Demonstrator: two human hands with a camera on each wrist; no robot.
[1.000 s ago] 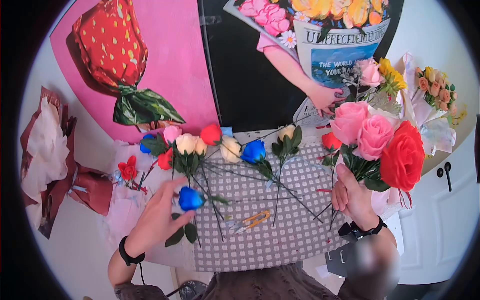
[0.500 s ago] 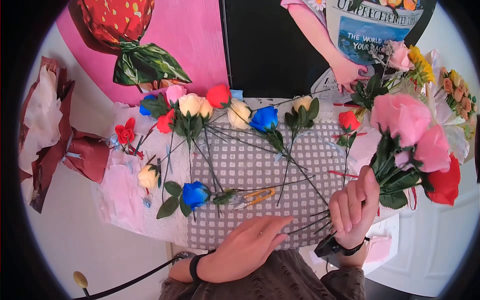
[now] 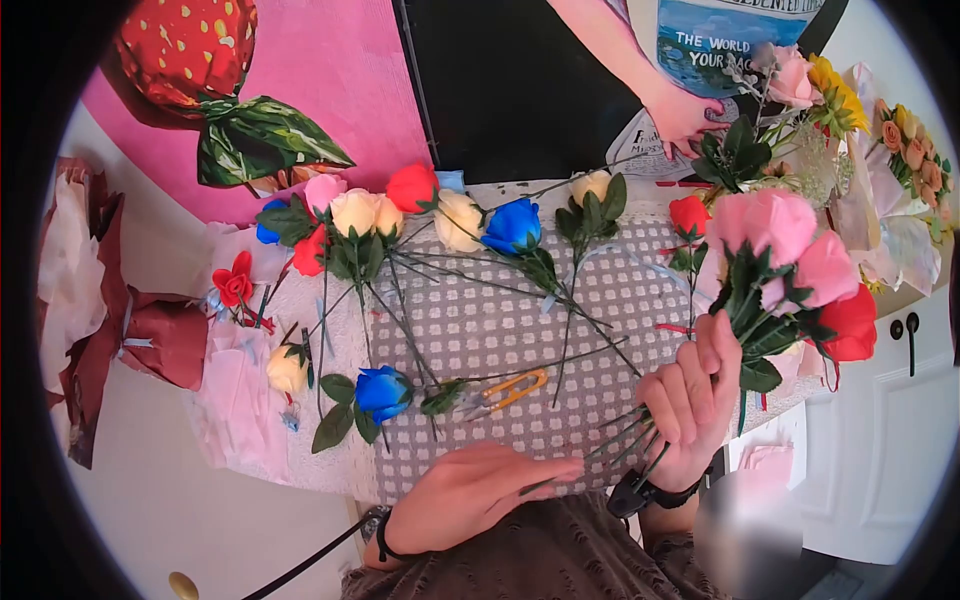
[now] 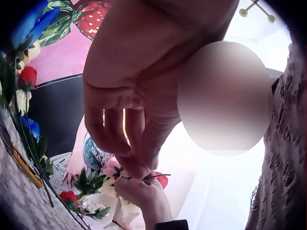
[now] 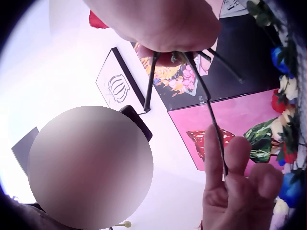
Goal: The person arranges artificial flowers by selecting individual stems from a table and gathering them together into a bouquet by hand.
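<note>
My right hand grips the gathered green stems of a bunch of artificial roses at the right. Pink roses and a red rose top the bunch, while the stem ends fan out below the fist. Low in the middle, my left hand pinches one long stem between thumb and fingers; the right wrist view shows this stem running up into the right fist. Beyond the left hand lie a blue rose and yellow-handled thread snips on the checked cloth.
Loose roses line the table's back, among them a red rose, a cream rose and a blue rose. Pink tissue paper and a cream rose lie left. A sunflower stands in an arrangement at back right.
My left hand has left the blue rose at the left, come down to the middle and now pinches a stem. The right hand has tipped the bunch over to the right, stems toward the left.
</note>
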